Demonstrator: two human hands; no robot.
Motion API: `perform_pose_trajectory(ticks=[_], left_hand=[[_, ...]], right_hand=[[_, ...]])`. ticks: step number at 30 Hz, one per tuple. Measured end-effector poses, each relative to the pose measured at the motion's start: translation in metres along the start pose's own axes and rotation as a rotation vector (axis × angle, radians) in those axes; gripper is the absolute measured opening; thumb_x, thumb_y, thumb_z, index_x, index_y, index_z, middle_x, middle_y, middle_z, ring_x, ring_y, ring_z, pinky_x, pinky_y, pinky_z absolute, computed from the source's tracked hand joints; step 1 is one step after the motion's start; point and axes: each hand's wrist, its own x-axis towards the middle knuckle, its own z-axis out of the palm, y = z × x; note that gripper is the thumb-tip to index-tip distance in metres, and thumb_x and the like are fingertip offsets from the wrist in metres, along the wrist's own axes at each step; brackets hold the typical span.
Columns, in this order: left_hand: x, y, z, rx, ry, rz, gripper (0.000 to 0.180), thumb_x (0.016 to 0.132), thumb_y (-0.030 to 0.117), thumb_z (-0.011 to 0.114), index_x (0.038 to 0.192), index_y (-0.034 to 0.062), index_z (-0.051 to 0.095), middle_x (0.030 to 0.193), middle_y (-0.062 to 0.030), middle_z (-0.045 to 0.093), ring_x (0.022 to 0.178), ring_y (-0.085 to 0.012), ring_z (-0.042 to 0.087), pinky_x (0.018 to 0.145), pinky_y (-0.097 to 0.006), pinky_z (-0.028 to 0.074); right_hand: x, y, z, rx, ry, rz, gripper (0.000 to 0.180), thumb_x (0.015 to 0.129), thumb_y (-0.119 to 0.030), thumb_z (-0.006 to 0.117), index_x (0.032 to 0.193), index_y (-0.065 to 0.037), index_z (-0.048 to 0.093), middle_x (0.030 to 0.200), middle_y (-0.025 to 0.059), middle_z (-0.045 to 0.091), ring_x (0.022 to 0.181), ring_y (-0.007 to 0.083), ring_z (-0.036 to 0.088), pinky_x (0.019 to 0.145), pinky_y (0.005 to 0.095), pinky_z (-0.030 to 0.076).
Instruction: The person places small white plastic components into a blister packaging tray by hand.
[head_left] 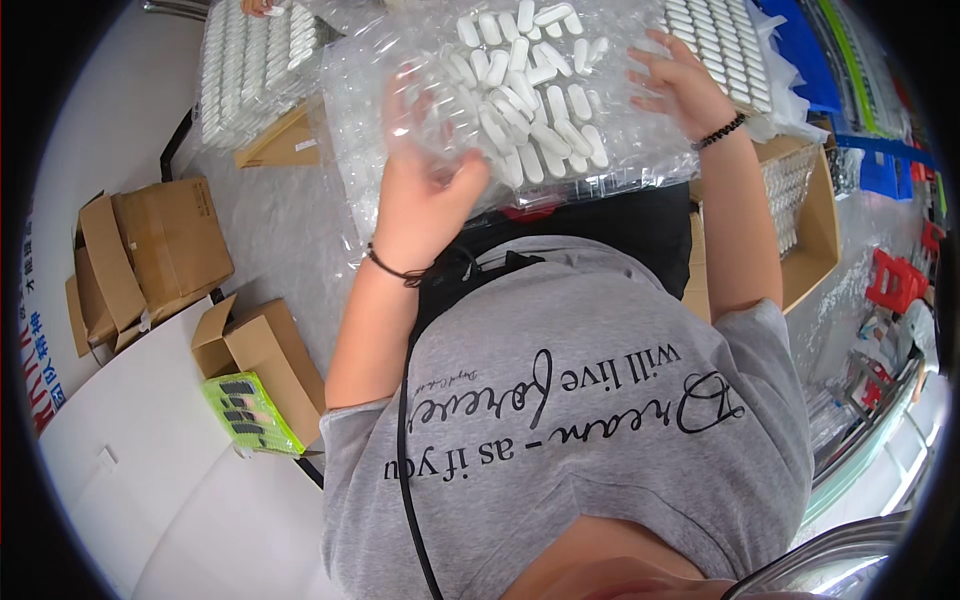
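A loose pile of white oval pieces (540,95) lies on clear plastic in front of me. My left hand (425,170) is at the pile's left side, its fingers showing blurred through a clear plastic tray (385,45) that it grips, thumb toward the pieces. At the pile's right, my right hand (685,85) is raised with fingers spread and nothing in it; its fingertips are by the plastic's right edge. Glare on the plastic hides where the tray ends.
Trays of white pieces stand upper left (255,70) and upper right (715,45). Another person's hand (258,6) is at the top left edge. Cardboard boxes (170,245) sit at left, an open carton (815,220) at right, a red stool (893,280) beyond it.
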Motion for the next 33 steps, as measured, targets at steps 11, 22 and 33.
perform_pose_trajectory(ticks=[11, 22, 33], left_hand=[[0.009, -0.008, 0.005, -0.023, -0.238, 0.113, 0.088, 0.078, -0.012, 0.056, 0.149, 0.0153, 0.012, 0.147, -0.0114, 0.023, 0.136, -0.0296, 0.03, 0.093, -0.034, 0.049], [-0.013, -0.028, -0.003, -0.121, -0.242, 0.015, 0.092, 0.076, -0.01, 0.057, 0.149, 0.0184, 0.01, 0.151, -0.0138, 0.024, 0.131, -0.0312, 0.039, 0.095, -0.039, 0.046], [-0.01, -0.021, -0.014, -0.048, -0.367, -0.025, 0.092, 0.077, -0.006, 0.06, 0.149, 0.0188, 0.008, 0.152, -0.0169, 0.023, 0.133, -0.0319, 0.039, 0.099, -0.043, 0.044]], right_hand=[[0.007, 0.008, -0.007, 0.037, 0.037, 0.025, 0.076, 0.078, -0.006, 0.05, 0.148, -0.008, 0.019, 0.143, 0.0175, 0.04, 0.126, 0.0319, 0.044, 0.1, 0.0495, 0.04], [0.007, 0.007, -0.006, 0.053, 0.019, 0.033, 0.079, 0.077, -0.006, 0.052, 0.148, -0.007, 0.018, 0.14, 0.0164, 0.043, 0.121, 0.0279, 0.049, 0.098, 0.0464, 0.043], [0.006, 0.016, -0.011, 0.052, 0.076, 0.051, 0.077, 0.078, -0.01, 0.054, 0.147, -0.006, 0.02, 0.134, 0.0138, 0.05, 0.119, 0.0272, 0.05, 0.096, 0.0457, 0.045]])
